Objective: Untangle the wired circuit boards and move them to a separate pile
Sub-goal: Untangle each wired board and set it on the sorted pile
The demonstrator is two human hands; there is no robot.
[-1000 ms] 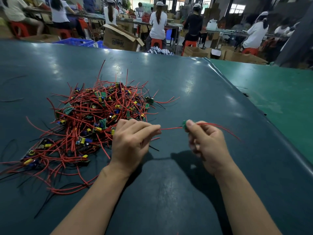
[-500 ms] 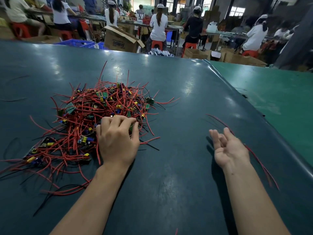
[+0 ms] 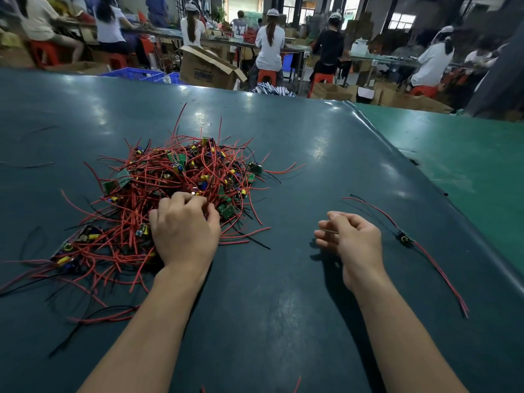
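A tangled heap of small green circuit boards with red and black wires [image 3: 170,194] lies on the dark teal table [image 3: 283,307], left of centre. My left hand [image 3: 184,231] rests on the near right side of the heap, fingers curled into the wires. My right hand [image 3: 351,239] hovers over bare table to the right, fingers loosely curled, holding nothing. One separated wired board [image 3: 404,237] lies alone at the right, its red wires trailing toward the table's near right edge.
The table's right edge [image 3: 425,177] borders a lighter green surface [image 3: 467,165]. Behind the far edge stand an open cardboard box [image 3: 207,69] and a blue crate [image 3: 133,72]. Several people sit at benches in the background. Loose black wires [image 3: 28,165] lie at far left.
My right hand let go of the pulled-out board, which now lies at the right, and drew back toward the middle. My left hand went from the wire back into the heap.
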